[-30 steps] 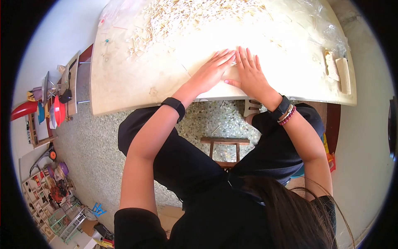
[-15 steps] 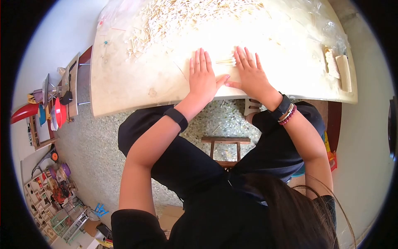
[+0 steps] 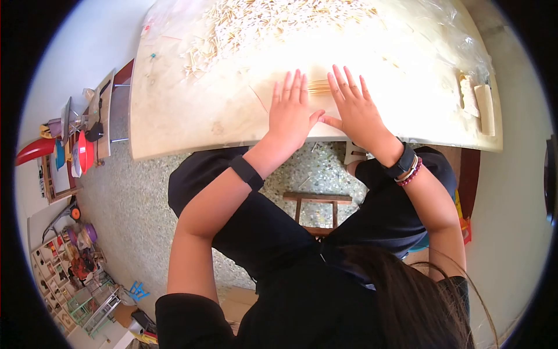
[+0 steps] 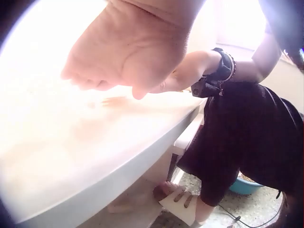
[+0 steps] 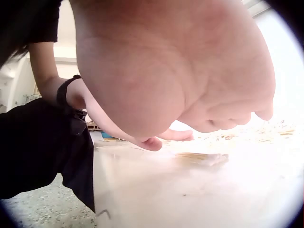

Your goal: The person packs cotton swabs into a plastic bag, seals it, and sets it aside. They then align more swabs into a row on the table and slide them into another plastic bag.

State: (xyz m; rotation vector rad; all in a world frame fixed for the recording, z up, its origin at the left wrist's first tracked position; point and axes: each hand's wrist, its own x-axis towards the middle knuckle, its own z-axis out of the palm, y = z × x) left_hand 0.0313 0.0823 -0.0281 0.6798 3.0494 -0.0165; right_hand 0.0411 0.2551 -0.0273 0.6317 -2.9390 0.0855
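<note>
Between the two hands, a small row of cotton swabs (image 3: 318, 87) lies on the table (image 3: 174, 125), its thin sticks side by side. The person's left hand (image 3: 289, 115) is held palm down with straight fingers, fingertips right at the left end of the row. Just at its right end is the right hand (image 3: 357, 113), also flat with fingers spread and overlapping the swabs. The thumbs meet near the table's front edge. From the right wrist view, the palm hangs over the tabletop and the swab row (image 5: 202, 158) lies beneath. Glare washes out much of the left wrist view.
A wide heap of loose cotton swabs (image 3: 256, 29) covers the table's far side. Clear plastic (image 3: 465, 46) lies at the far right, with a pale rolled piece (image 3: 483, 109) nearer. A wooden stool frame (image 3: 317, 198) stands on the speckled floor between the knees.
The left hand has swung left, away from the right fingers, then edged slightly back. Sticks of the swab row now show between the hands. The right hand stays nearly in place.
</note>
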